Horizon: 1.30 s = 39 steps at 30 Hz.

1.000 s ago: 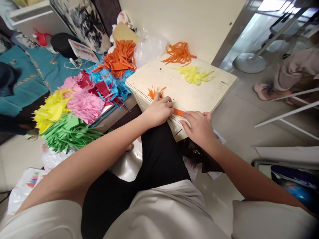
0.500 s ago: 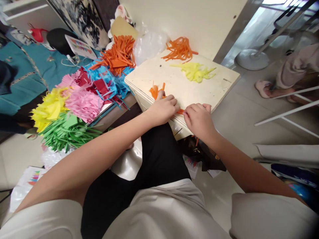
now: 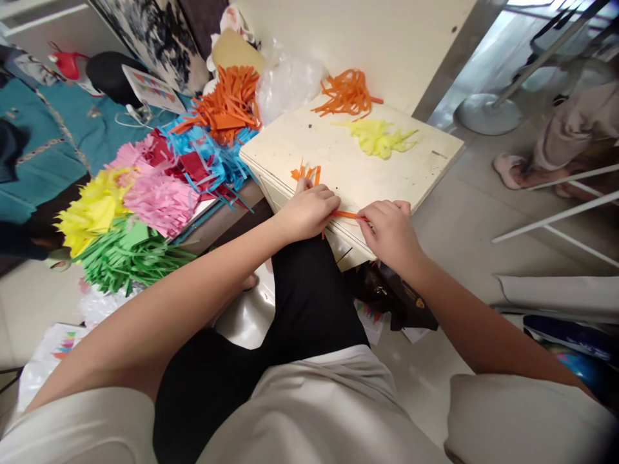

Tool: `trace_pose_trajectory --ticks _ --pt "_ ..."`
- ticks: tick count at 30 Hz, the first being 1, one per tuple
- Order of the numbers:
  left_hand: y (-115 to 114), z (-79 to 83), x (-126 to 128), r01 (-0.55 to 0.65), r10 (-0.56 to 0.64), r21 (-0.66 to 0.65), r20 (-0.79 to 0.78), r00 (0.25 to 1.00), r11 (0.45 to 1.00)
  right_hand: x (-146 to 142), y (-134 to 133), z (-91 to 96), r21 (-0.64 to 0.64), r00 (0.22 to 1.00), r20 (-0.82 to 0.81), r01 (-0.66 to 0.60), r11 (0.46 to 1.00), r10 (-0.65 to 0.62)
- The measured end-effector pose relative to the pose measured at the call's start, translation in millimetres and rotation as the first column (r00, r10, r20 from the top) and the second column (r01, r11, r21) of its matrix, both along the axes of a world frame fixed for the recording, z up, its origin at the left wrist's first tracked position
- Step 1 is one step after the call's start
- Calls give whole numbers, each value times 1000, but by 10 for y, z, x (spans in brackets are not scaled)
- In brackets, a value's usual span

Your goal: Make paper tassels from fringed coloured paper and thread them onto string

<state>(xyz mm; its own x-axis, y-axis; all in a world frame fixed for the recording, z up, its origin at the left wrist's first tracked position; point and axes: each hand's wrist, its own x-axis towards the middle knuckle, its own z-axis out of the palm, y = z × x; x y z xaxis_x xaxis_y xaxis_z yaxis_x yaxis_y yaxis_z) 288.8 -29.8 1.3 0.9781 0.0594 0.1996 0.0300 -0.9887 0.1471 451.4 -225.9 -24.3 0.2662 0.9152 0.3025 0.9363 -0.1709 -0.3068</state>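
My left hand (image 3: 309, 209) and my right hand (image 3: 391, 233) meet at the near edge of a low cream wooden table (image 3: 411, 171). Both are closed in a pinch on one thin orange paper strip (image 3: 347, 214), which runs between them. Just beyond my left hand lies a small bunch of orange paper strips (image 3: 304, 173). Farther back on the table sit a yellow paper pile (image 3: 380, 137) and an orange paper pile (image 3: 347, 95).
Left of the table lie heaps of cut paper: orange (image 3: 232, 103), blue (image 3: 213, 154), pink (image 3: 157, 196), yellow (image 3: 94, 212), green (image 3: 130, 254). A clear plastic bag (image 3: 287, 84) sits behind the table. Another person's slippered foot (image 3: 517, 174) and a fan base (image 3: 486, 116) are at the right.
My hands drew closer together half a second ago, then parted slightly, so a short length of the orange strip shows between them. The view shifted a little.
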Motion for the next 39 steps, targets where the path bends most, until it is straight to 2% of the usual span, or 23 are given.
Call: trace_pose_trajectory --ticks 6,10,15,20,24,26,29,31,34,39 --pt "8 -29 -40 29 -29 44 4 1000 999 21 -46 -28 37 997 -67 -38 999 40" --pt "-17 -56 4 -48 47 -17 -41 998 999 45 -38 -41 26 994 -109 21 999 -18" --pt "-29 -64 93 -145 143 -38 -64 988 989 80 22 -49 6 983 -23 182 983 -182" --pt "10 -46 134 -183 175 -108 -77 982 977 123 71 -53 -54 978 0 209 976 -209" --pt "17 -28 145 -207 197 -145 -81 977 968 66 97 27 -141 971 82 234 962 -225" --pt "8 -21 137 -196 186 -165 -72 980 967 20 96 77 -133 968 132 232 964 -215" --pt "10 -17 107 -152 149 -175 -35 988 973 -16 71 112 -94 983 159 112 989 -96" --pt "31 -18 81 -108 106 -177 -18 994 978 -6 46 103 -87 990 138 21 996 -9" --pt "74 -19 42 -19 17 -183 -13 1000 983 25 16 72 -69 996 85 -34 997 40" --pt "50 -46 -16 88 -87 -37 12 996 995 3 18 82 -60 995 99 -26 998 31"
